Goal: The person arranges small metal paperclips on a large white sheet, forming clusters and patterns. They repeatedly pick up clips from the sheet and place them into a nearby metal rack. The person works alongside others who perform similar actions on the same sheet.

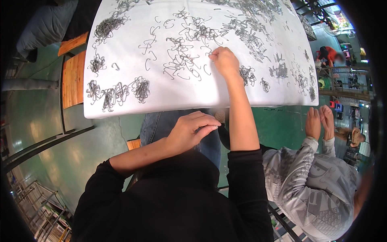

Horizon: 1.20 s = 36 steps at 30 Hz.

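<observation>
1. My left hand (194, 126), off the white table's (181, 97) near edge, is pinched narrow.
2. My right hand (225, 62), over it, is pinched too, beside curved wires (203, 33) scattered mid-table.
3. I can't tell either hand's contents.

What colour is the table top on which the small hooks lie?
The table top is white; it shows best in the head view.
</observation>
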Tool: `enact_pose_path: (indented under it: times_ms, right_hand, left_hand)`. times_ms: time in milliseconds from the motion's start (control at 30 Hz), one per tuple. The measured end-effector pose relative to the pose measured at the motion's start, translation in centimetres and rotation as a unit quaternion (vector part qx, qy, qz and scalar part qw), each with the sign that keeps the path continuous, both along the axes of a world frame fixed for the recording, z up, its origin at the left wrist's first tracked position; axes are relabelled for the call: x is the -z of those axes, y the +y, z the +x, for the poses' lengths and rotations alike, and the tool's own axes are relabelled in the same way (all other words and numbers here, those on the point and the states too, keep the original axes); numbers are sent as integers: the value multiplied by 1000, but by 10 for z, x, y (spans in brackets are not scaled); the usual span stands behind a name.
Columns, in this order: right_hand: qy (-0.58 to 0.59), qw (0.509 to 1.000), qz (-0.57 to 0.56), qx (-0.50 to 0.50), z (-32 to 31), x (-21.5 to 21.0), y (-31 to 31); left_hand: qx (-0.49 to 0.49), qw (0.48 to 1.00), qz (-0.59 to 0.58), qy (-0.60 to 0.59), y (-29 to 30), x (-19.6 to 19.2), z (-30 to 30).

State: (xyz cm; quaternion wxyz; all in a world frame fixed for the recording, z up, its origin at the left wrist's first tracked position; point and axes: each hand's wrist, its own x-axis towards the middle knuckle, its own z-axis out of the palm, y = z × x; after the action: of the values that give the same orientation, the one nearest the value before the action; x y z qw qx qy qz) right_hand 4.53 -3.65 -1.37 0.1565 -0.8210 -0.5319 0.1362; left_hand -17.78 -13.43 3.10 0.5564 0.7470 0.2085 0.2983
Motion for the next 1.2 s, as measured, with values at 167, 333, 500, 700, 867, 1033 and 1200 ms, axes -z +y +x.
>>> enact_pose_path:
  times_ms: [167,333,500,700,867,1033,1200]
  right_hand:
    - [-61,997,9,-40,-3,2,5]
    - [348,926,136,59,-12,-16,-40]
    - [568,773,248,130,-43,-64,-126]
    - [592,734,286,168,-78,-88,-185]
    - [579,740,291,181,-82,-81,-196]
    - [562,737,327,183,-80,-73,-194]
    - [435,790,389,186,-86,-67,-197]
  left_hand:
    - [-14,1000,1,12,-3,-5,0]
    - [-37,999,-20,19,-3,-3,3]
    - [-58,998,-16,30,0,-3,6]
    - [-72,997,1,0,2,-6,12]
    - [-61,998,15,2,1,-5,15]
    - [-59,997,38,-17,3,0,23]
    - [-23,999,31,-10,3,2,32]
